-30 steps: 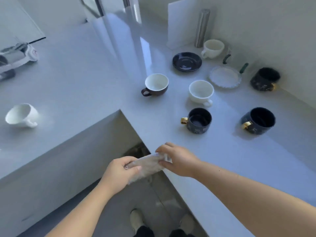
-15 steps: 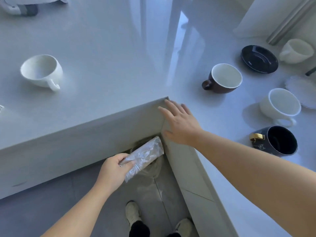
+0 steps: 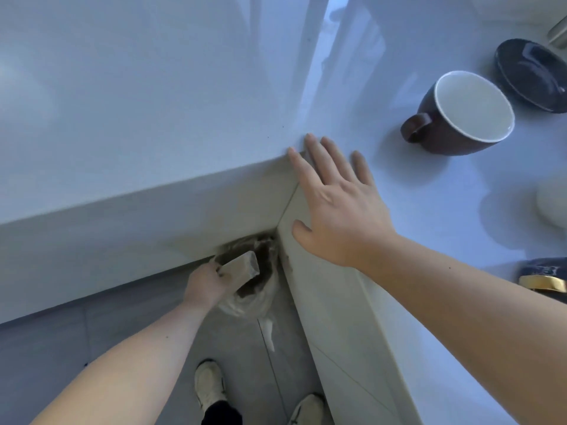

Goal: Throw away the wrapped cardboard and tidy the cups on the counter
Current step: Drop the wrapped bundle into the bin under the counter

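Note:
My left hand (image 3: pixel 205 282) grips the wrapped cardboard (image 3: pixel 242 269), a flat beige piece in clear film, low down over the mouth of a bin lined with a clear bag (image 3: pixel 252 294) tucked under the counter's inner corner. My right hand (image 3: pixel 334 207) lies flat with fingers spread on the white counter (image 3: pixel 153 102) at that corner. A brown cup with a white inside (image 3: pixel 463 113) stands upright to the right of the hand. A dark cup with a gold handle (image 3: pixel 546 279) is cut off at the right edge.
A dark saucer (image 3: pixel 532 75) lies at the top right behind the brown cup. A white cup (image 3: pixel 553 200) shows partly at the right edge. My shoes (image 3: pixel 210 384) stand on the grey floor below the L-shaped counter's edge.
My view has dropped closer to the corner. The left hand has carried the wrapped cardboard down to the bin's mouth. The right hand stays flat on the counter corner.

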